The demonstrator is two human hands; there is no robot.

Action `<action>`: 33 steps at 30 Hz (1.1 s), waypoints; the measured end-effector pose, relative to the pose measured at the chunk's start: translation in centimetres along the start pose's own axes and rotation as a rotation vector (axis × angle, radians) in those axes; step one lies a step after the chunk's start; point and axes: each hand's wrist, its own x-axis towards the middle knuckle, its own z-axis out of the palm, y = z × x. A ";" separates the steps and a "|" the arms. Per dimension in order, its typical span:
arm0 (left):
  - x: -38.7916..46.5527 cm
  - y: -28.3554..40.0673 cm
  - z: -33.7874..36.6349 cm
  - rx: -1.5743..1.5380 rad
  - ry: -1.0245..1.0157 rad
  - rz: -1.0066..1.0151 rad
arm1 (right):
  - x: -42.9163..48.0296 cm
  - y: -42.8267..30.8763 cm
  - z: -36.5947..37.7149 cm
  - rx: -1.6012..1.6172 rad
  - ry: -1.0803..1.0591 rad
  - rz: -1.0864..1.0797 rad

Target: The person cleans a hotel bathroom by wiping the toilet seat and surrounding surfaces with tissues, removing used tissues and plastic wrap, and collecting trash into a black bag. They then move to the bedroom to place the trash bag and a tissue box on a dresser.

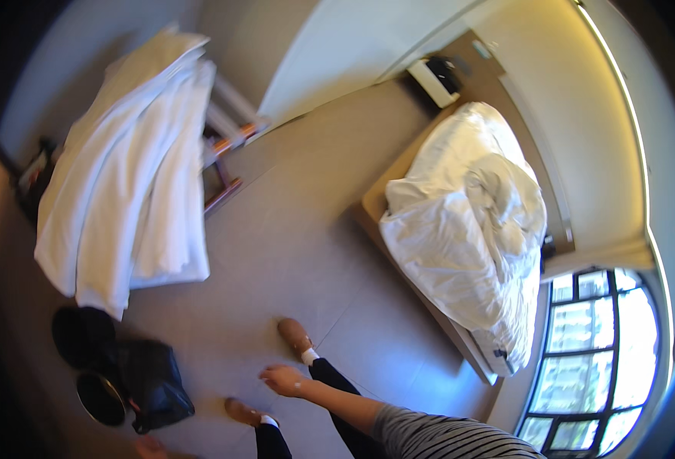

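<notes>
My right hand (283,380) hangs over the tiled floor in front of my legs, back of the hand showing. Its fingers are blurred and look loosely bent, with no object visible in them. At the bottom edge, my left hand (152,446) is only partly in view and blurred, so its fingers are unclear. The nearest thing to it is a black bag (157,384), possibly plastic, on the floor. Farther left, long white cloths (137,172) hang over a rack or cart with metal-looking parts (228,143). To the right, a rumpled white duvet (458,241) lies heaped on a bed.
A dark round container with a gold-coloured rim (101,399) and a black rounded object (82,337) stand beside the bag. The bed base (392,189) has a projecting corner. A white bedside unit (432,84) sits past the bed's far end; a large window (587,356) is at right.
</notes>
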 end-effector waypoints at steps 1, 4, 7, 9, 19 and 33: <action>-0.1 1.7 0.4 -0.239 0.063 -0.366 | -2.9 2.2 -1.0 0.066 0.025 0.102; -4.0 7.2 3.9 -0.320 -0.111 -0.565 | -11.9 8.2 -3.1 0.178 0.235 0.414; -7.9 14.3 8.2 -0.083 -0.415 -0.277 | -21.5 12.2 -4.1 0.329 0.388 0.634; -10.7 19.7 10.7 0.083 -0.575 -0.092 | -27.1 14.3 -4.4 0.389 0.364 0.711; -28.4 38.7 33.0 0.194 -1.017 -0.532 | -40.9 29.9 -7.6 0.589 0.229 0.743; -58.3 63.3 74.8 0.276 -1.494 -0.061 | -55.3 51.2 -27.5 1.275 1.243 0.703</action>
